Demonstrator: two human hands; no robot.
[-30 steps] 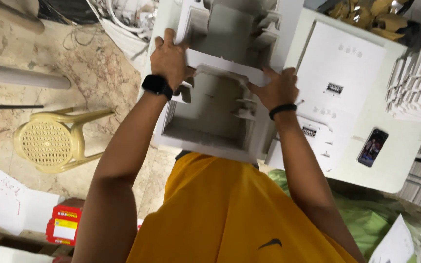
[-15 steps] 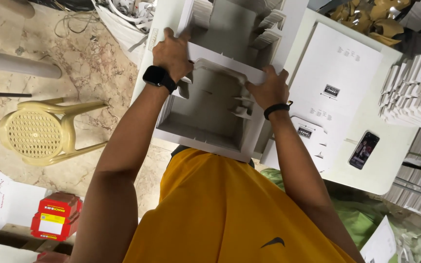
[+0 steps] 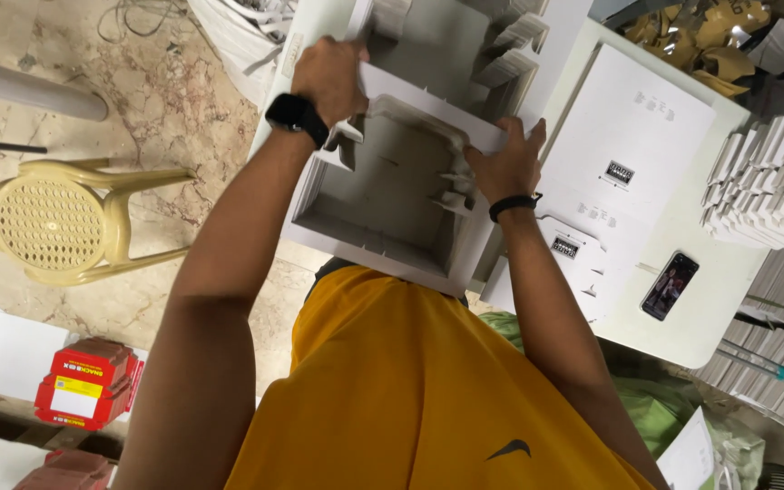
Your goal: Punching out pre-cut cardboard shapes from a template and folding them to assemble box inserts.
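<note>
Hands at upper centre: my left hand (image 3: 328,77) curls closed over the grey cardboard tray (image 3: 383,195)'s far-left corner, my right hand (image 3: 501,163) pinches its right wall. Pressing both evenly should keep folds square.

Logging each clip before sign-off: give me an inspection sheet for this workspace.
Surface: white table, largely covered.
Job's things: grey cardboard box tray, open side up, partly folded.
Clutter: flat printed sheets, phone, stacked card blanks.
Grips: left hand and right hand both grasp the tray's far wall.
Cables: loose wires on the floor.
Surroundings: plastic stool, red boxes.
</note>
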